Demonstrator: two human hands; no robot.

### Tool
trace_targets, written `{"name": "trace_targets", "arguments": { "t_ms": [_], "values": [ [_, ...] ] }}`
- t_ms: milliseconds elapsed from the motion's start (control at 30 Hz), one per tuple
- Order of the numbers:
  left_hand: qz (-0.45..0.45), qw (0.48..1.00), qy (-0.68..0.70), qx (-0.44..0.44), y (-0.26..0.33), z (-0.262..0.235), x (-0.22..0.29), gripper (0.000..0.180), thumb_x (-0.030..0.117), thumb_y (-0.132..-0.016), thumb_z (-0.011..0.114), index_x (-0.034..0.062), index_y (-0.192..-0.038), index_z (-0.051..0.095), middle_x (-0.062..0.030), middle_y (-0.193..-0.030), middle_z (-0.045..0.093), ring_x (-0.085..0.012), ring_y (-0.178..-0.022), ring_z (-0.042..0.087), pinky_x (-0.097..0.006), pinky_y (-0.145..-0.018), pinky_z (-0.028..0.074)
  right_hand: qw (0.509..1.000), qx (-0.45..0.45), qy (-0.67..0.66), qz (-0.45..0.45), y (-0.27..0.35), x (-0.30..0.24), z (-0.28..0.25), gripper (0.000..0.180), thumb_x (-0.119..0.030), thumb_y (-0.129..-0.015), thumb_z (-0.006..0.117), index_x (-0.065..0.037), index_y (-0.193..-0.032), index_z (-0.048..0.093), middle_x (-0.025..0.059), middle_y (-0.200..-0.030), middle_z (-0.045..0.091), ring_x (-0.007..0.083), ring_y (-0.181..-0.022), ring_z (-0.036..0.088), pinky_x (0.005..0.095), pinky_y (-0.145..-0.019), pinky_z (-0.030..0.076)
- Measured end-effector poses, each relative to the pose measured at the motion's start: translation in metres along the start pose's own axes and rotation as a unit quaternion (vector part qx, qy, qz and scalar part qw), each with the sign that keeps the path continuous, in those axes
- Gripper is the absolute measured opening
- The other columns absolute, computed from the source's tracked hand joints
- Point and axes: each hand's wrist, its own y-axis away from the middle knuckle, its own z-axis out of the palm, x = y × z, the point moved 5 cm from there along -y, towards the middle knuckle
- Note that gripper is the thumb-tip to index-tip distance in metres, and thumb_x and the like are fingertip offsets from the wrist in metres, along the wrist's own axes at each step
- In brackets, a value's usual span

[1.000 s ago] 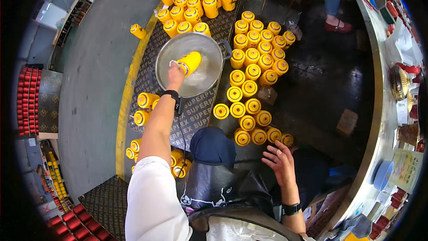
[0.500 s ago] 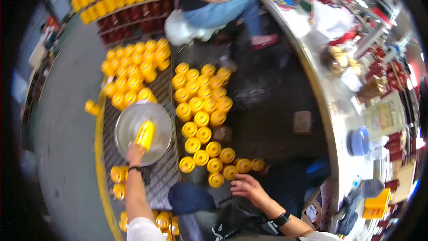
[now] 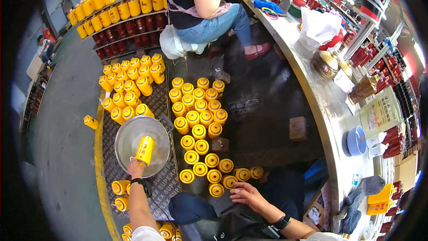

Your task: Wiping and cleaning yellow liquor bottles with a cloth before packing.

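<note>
My left hand is closed on the near end of a yellow jar with dark printed marks. The jar is held lengthwise over the round metal pot, its far end pointing away from me. Whether it touches the pot's contents cannot be told. To the right, my right hand is empty, its fingers apart. Its fingertips are close to the nearest yellow jars of a standing group; contact is unclear.
More yellow jars crowd the patterned mat beyond the pot, and a lone jar lies by its yellow edge. A seated person works ahead. A long workbench curves along the right, carrying a blue bowl.
The whole view has shifted slightly and become sharper. My left hand still grips the jar over the pot, its angle slightly changed. The right hand stays by the standing jars.
</note>
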Motion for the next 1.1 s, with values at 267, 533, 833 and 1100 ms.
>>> {"name": "trace_targets", "arguments": {
  "t_ms": [267,533,833,1100],
  "values": [
    [0.006,1.000,0.011,0.004,-0.002,-0.001,-0.005,0.053,0.029,-0.078,0.077,0.0041,-0.116,0.051,-0.0224,-0.102,0.070,-0.0391,-0.099,0.067,-0.047,-0.086,0.052,1.000,-0.003,0.003,0.003,0.000,0.000,0.000,0.057,-0.023,-0.094,0.066,0.001,-0.139,0.041,0.0157,-0.121,0.061,0.0257,-0.107,0.064,0.0367,-0.091,0.054],
    [0.005,0.999,0.029,-0.016,0.007,-0.005,0.006,0.059,0.032,-0.078,0.078,0.0016,-0.119,0.048,-0.0233,-0.105,0.069,-0.0395,-0.101,0.067,-0.046,-0.088,0.051,1.000,0.007,0.003,0.009,-0.003,0.002,-0.005,0.058,-0.023,-0.094,0.067,0.002,-0.139,0.041,0.0152,-0.120,0.060,0.0245,-0.105,0.065,0.0348,-0.090,0.055],
    [0.001,1.000,0.023,0.005,0.008,-0.002,0.001,0.053,0.025,-0.076,0.079,0.0039,-0.116,0.051,-0.0215,-0.100,0.070,-0.0391,-0.097,0.068,-0.047,-0.087,0.052,1.000,0.001,0.018,0.002,-0.008,0.010,-0.009,0.055,-0.020,-0.095,0.063,0.002,-0.139,0.039,0.0209,-0.123,0.059,0.0296,-0.106,0.065,0.0389,-0.092,0.055],
    [0.000,0.999,0.034,0.011,0.012,-0.002,0.005,0.052,0.024,-0.078,0.077,0.0029,-0.117,0.050,-0.0226,-0.100,0.070,-0.0401,-0.096,0.068,-0.047,-0.086,0.052,0.999,0.014,0.026,0.017,-0.007,0.012,-0.011,0.054,-0.019,-0.095,0.064,0.002,-0.138,0.041,0.0206,-0.124,0.059,0.0282,-0.107,0.065,0.0382,-0.092,0.055]
  ]
}}
